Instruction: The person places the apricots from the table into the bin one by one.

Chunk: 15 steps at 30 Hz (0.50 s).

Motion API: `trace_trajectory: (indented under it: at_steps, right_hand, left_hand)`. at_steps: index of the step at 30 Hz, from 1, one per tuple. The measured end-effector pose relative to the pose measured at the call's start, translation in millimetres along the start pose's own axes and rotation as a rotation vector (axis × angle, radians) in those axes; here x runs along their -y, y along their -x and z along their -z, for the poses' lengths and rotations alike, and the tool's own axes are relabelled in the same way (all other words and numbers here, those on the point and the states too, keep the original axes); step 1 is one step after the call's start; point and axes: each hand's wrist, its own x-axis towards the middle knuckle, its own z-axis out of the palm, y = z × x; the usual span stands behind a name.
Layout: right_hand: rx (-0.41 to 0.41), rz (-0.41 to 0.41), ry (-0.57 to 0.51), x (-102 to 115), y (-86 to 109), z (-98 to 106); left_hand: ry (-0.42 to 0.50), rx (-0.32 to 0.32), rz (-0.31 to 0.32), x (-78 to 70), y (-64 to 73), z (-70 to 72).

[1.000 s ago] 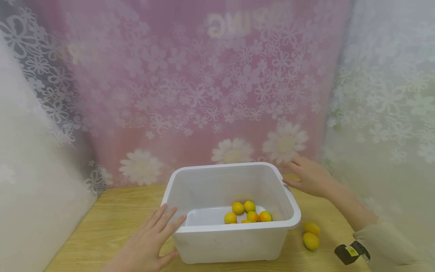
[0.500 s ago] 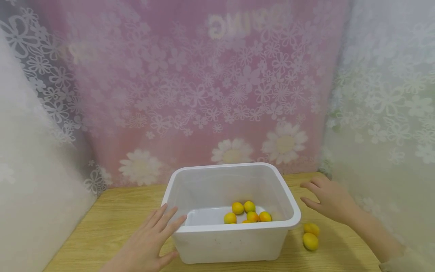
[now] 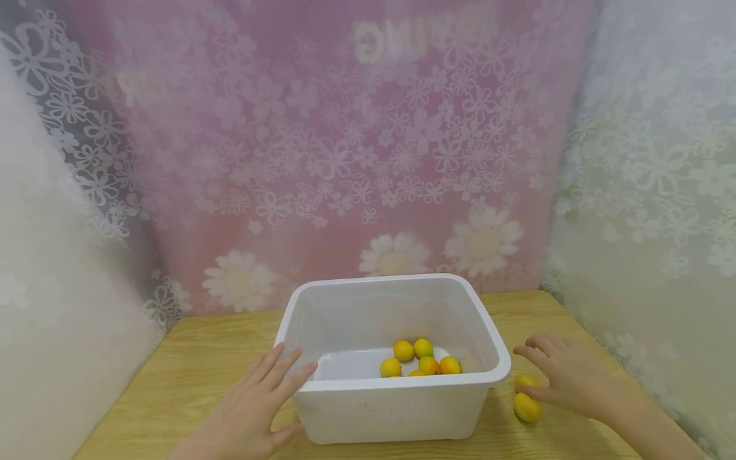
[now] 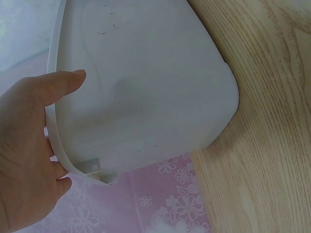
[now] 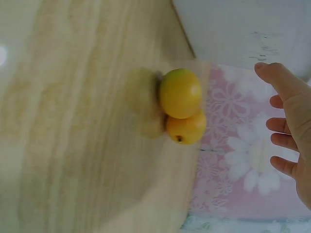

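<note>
My left hand [image 3: 253,399] rests at the near left corner of a white plastic bin [image 3: 391,412], its fingers straight and spread over the rim. In the left wrist view, the thumb [image 4: 70,83] lies along the outside of the bin wall. My right hand [image 3: 569,377], fingers spread and slightly bent, hovers over two small yellow-orange fruits on the table, to the right of the bin. The right wrist view shows one fruit [image 5: 181,93] in front of the other fruit [image 5: 187,127], with the hand apart from both. Several similar fruits [image 3: 428,366] lie inside the bin.
The wooden table [image 3: 190,364] runs under the bin and out to both sides. A pink flowered curtain [image 3: 322,191] hangs behind it. Pale flowered sheets close in the left and right sides, the right sheet [image 3: 655,255] near my right arm.
My right hand has come away from the bin's right rim and moved down and toward me, over the two fruits. The left hand, bin and fruits have stayed put.
</note>
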Motion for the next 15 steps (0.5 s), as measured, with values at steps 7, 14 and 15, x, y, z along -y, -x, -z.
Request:
trace_trajectory:
  at_steps: [7, 14, 15]
  right_hand:
    - [0.029, 0.019, 0.023, -0.2, 20.9, -19.4]
    - [0.005, 0.078, 0.027, -1.4, 32.5, -33.0]
    - [0.002, 0.085, 0.021, -1.3, 33.1, -33.9]
  left_hand:
    - [-0.008, 0.001, -0.003, -0.1, 0.0, -1.0]
    - [-0.006, 0.008, 0.006, -0.4, -0.3, -0.5]
    - [-0.007, 0.005, 0.005, -0.5, -0.5, -0.5]
